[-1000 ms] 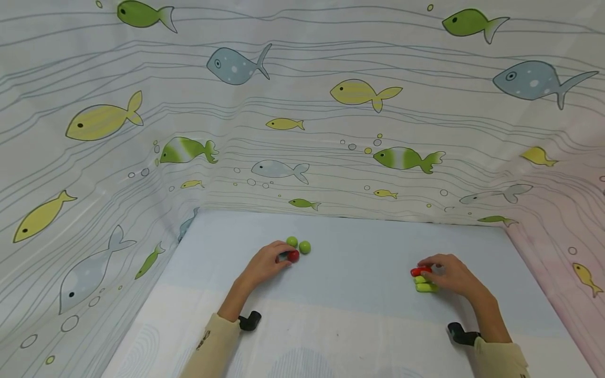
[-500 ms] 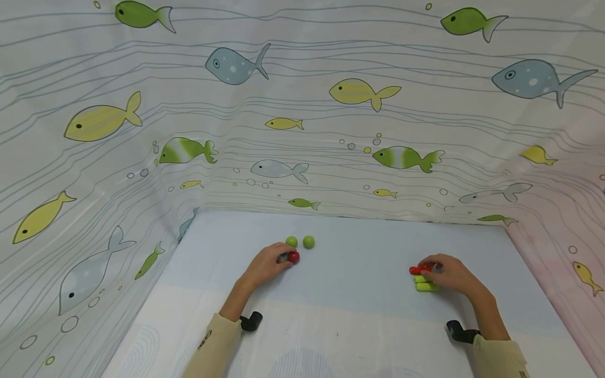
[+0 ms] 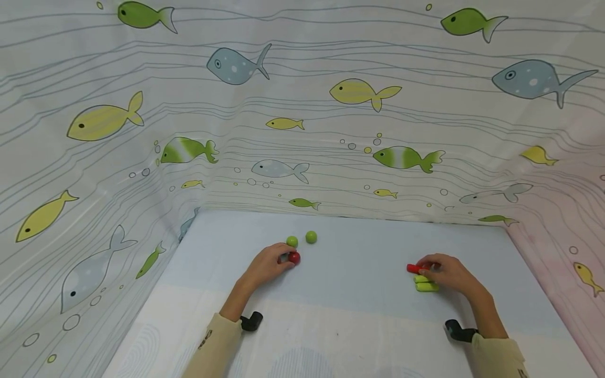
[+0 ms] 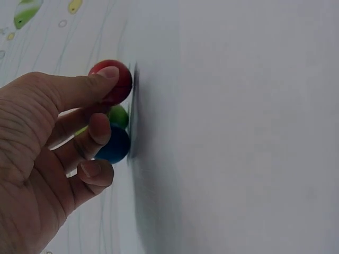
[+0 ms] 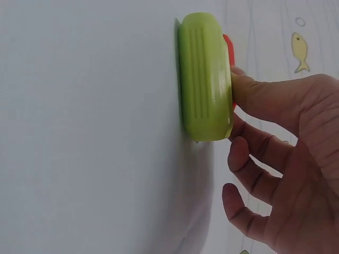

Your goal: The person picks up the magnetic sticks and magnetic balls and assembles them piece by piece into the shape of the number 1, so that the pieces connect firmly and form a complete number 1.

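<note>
My left hand (image 3: 266, 264) pinches a red ball (image 3: 294, 258) between thumb and finger, low over the table. A blue ball (image 4: 117, 145) sits by its other fingertips in the left wrist view. Just behind the red ball is a green ball (image 3: 292, 241), and a second green ball (image 3: 311, 237) stands apart to the right. At the right, my right hand (image 3: 449, 270) grips a small red oblong piece (image 3: 414, 268). Two lime-green oblong pieces (image 3: 427, 287) lie in front of it. One green piece (image 5: 204, 79), rounded with ridges, hides most of the red one in the right wrist view.
A pale blue and white cloth (image 3: 350, 315) covers the tabletop. Fish-printed curtains (image 3: 331, 152) rise at the back and both sides. A black wrist camera mount (image 3: 252, 321) juts inward from the left wrist, another mount (image 3: 458, 331) from the right.
One green ball has moved away from the red ball, back and slightly right. The red oblong piece has shifted slightly left and back in my right hand. My left hand has barely moved.
</note>
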Demonstrator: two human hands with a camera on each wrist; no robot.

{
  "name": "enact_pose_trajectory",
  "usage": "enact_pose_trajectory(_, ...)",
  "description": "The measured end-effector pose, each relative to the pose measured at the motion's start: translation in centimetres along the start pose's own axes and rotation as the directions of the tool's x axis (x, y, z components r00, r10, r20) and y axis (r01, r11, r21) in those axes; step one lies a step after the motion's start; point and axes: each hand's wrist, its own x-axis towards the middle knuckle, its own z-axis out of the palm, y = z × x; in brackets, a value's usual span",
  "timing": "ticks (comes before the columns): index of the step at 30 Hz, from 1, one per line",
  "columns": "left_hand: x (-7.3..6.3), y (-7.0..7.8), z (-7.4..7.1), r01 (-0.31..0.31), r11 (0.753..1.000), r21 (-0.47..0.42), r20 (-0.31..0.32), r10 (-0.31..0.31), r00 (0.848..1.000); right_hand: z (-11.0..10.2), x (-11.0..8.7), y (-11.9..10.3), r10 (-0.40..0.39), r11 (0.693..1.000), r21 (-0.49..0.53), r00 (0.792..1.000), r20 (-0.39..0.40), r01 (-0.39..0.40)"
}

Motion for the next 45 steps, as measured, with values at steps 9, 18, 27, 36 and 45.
enact_pose_trajectory(9,0.3,0.4,0.2,-0.024,1.0,-0.008,-0.016,0.024,1.0,0.2,0.0,-0.4,0.015,1.0,0.023,0.999,-0.047,-0.014)
enact_pose_trajectory(18,1.0,1.0,0.7,-0.055,0.998,-0.027,-0.026,0.054,0.998,1.0,0.4,-1.0,-0.024,0.999,0.039,0.994,-0.103,0.028)
enact_pose_trajectory(27,1.6,1.6,1.3,-0.08,0.995,-0.061,-0.04,0.078,0.996,2.0,0.8,-2.5,-0.048,0.998,0.041,0.993,-0.108,0.052)
enact_pose_trajectory(36,2.5,2.7,2.0,-0.084,0.993,-0.083,-0.019,0.082,0.996,3.3,1.3,-4.1,-0.11,0.993,0.033,0.985,-0.135,0.116)
enact_pose_trajectory(45,3.4,3.9,2.8,-0.103,0.989,-0.107,-0.01,0.103,0.995,4.3,1.8,-5.9,-0.15,0.987,0.04,0.977,-0.152,0.158)
